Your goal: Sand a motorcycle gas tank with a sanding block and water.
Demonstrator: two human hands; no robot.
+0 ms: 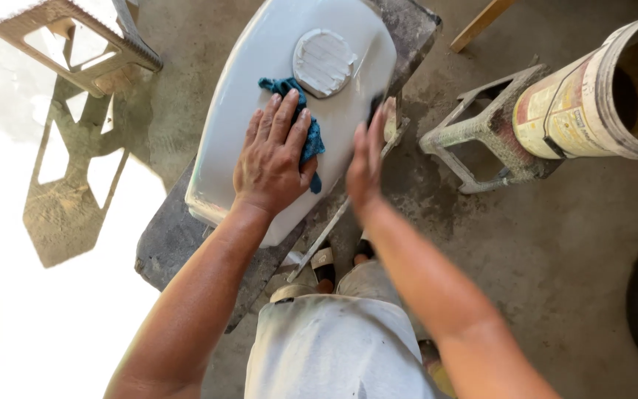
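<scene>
Cloth (306,118) under left hand (273,159); right hand (365,164) grips tank (260,81) edge.

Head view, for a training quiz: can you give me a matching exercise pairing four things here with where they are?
Things:
1. blue cloth
2. round cap
3. bucket
4. right hand

Places:
A. lying on its side against a stool
B. at the tank's right edge
C. pressed under the left hand
D. on top of the white tank

Pairs: 1-C, 2-D, 3-A, 4-B
</scene>
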